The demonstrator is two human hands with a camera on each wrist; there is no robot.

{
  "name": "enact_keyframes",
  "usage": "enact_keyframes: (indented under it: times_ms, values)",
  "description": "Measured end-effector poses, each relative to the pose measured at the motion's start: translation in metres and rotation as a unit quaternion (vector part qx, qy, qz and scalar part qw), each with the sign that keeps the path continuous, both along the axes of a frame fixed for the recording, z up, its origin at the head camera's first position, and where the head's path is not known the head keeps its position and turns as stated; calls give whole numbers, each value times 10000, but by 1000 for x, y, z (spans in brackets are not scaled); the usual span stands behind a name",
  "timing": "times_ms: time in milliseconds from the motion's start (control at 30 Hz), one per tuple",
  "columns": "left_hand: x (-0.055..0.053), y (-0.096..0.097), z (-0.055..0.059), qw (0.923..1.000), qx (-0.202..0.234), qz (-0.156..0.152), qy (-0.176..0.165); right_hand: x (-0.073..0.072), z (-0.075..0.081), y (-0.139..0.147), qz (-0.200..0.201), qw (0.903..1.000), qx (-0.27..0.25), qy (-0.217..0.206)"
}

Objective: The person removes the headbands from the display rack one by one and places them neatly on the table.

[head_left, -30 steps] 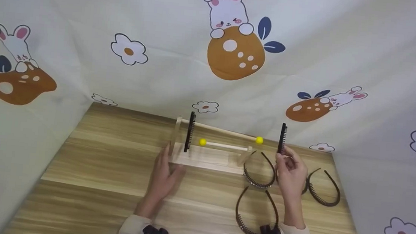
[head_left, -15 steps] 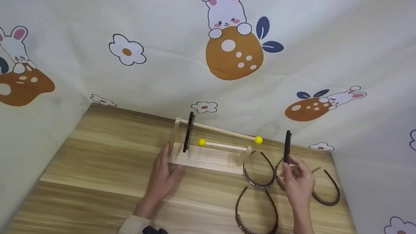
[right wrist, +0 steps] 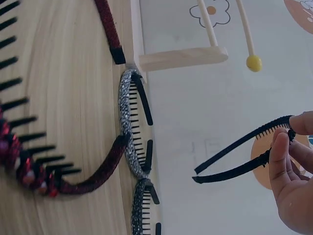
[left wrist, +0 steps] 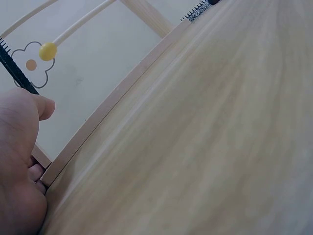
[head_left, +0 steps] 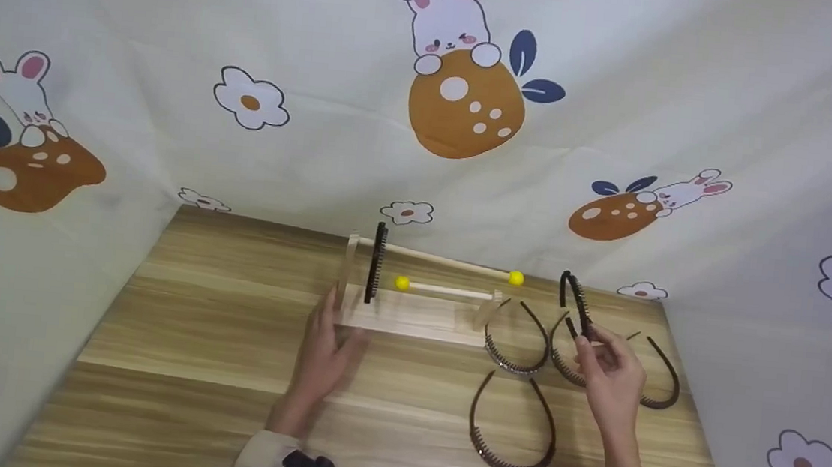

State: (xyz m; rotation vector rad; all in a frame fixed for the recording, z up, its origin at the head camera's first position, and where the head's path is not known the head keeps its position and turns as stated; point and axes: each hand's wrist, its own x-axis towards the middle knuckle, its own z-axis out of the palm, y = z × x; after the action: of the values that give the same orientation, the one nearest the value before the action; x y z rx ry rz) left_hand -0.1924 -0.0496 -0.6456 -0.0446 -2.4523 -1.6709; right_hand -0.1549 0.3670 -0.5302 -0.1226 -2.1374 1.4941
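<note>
My right hand (head_left: 611, 367) pinches a black toothed headband (head_left: 577, 300) by its curved middle, raised above the table; its two tips point toward the lower left in the right wrist view. My left hand (head_left: 326, 357) rests against the left end of a pale wooden stand (head_left: 409, 316), fingers along its side and thumb apart. The stand has two horizontal rods with yellow ball ends (head_left: 516, 278). Another black headband (head_left: 376, 264) hangs on the rear rod near the left post. In the left wrist view, fingertips (left wrist: 35, 172) sit at the stand's base corner.
Several toothed headbands lie right of the stand: a silvery glittery headband (right wrist: 126, 112) beside its right end, a dark glittery headband (right wrist: 139, 205), one far-right headband (head_left: 667, 372) and a dark red headband (head_left: 509, 460) nearer me. Printed cloth (head_left: 316, 165) backs the wooden table (head_left: 183, 394).
My right hand has moved right and nearer me with the black headband, which has turned from edge-on so that its loop shows. The left hand stays at the stand.
</note>
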Motion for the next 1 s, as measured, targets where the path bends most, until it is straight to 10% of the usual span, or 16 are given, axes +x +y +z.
enact_keyframes:
  times_ms: [367, 1000]
  values:
    - [-1, -1, 1, 9999, 34, -81, 103, 13, -1, 14, -250, 9995, 137, -161]
    - [-2, 0, -3, 9993, -49, -41, 359, 46, -29, 50, 1112, 9902, 780, -329]
